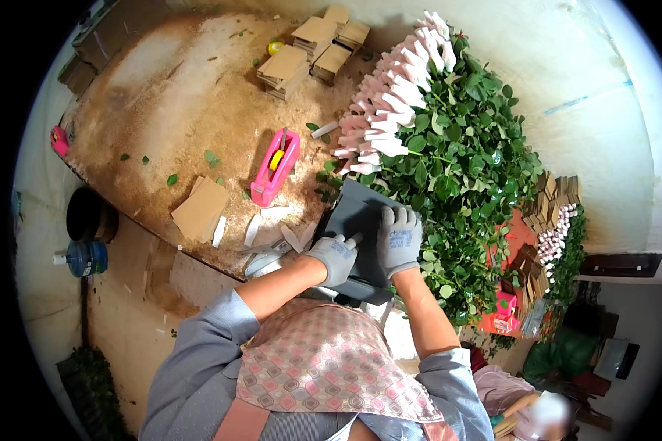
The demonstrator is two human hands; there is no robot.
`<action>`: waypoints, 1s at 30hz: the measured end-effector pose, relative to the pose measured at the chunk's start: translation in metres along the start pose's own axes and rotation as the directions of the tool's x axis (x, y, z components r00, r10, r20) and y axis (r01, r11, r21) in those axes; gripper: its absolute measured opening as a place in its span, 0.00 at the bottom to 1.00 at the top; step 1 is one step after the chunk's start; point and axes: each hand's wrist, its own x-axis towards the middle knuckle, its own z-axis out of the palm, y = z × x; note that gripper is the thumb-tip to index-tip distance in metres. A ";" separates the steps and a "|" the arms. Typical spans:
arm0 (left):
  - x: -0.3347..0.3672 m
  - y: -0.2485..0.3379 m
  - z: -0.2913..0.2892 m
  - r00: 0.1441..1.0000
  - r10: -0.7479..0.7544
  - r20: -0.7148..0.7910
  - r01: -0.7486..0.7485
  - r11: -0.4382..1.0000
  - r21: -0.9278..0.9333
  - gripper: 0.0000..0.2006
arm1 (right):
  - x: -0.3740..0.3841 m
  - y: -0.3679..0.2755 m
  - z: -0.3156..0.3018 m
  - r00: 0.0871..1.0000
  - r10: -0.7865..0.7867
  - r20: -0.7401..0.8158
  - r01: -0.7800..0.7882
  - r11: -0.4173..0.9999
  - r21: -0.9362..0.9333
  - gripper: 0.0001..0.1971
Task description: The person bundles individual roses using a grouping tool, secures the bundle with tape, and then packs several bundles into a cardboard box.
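A dark grey folded sheet or board (pixel 366 207) lies tilted at the near edge of the table, in front of my body. My left hand (pixel 335 259), in a grey work glove with blue print, rests on its left part with fingers stretched toward the middle. On the right part lies my right hand (pixel 400 239), gloved alike, palm down with its fingers extended. Anything under the sheet is hidden. Just right of it spreads a big heap of leafy green stems (pixel 463 162), their heads wrapped in whitish-pink sleeves (pixel 390 95).
A pink tape dispenser (pixel 275 170) stands left of the sheet. Cardboard pieces (pixel 201 209) and white paper strips (pixel 252 230) lie near the table edge. Stacked cardboard (pixel 283 70) stands at the back. Another person (pixel 507 397) sits lower right, beside more wrapped bunches (pixel 557 235).
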 end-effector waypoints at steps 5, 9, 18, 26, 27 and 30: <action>0.004 0.006 -0.019 0.978 -0.024 0.206 0.010 0.997 0.072 0.26 | -0.030 -0.022 0.021 0.966 -0.204 0.158 0.149 0.941 0.305 0.25; 0.007 -0.013 0.012 0.999 0.043 0.020 -0.041 0.995 -0.096 0.18 | -0.032 -0.017 0.048 0.939 -0.228 0.257 0.181 0.964 0.195 0.27; -0.052 -0.108 0.020 0.948 -0.258 -0.187 0.213 0.950 -0.229 0.16 | -0.032 -0.021 0.050 0.921 -0.190 0.339 0.112 0.965 0.237 0.28; -0.006 -0.119 0.067 0.967 -0.212 -0.140 0.221 0.974 0.052 0.08 | -0.030 -0.019 0.047 0.938 -0.165 0.306 0.084 0.962 0.261 0.26; -0.007 -0.117 0.063 0.944 -0.236 -0.232 0.239 0.971 -0.019 0.07 | -0.030 -0.018 0.048 0.942 -0.156 0.297 0.077 0.962 0.262 0.26; -0.001 -0.113 0.047 0.824 -0.534 -0.190 0.394 0.780 -0.486 0.09 | -0.031 -0.018 0.049 0.948 -0.139 0.286 0.062 0.962 0.265 0.25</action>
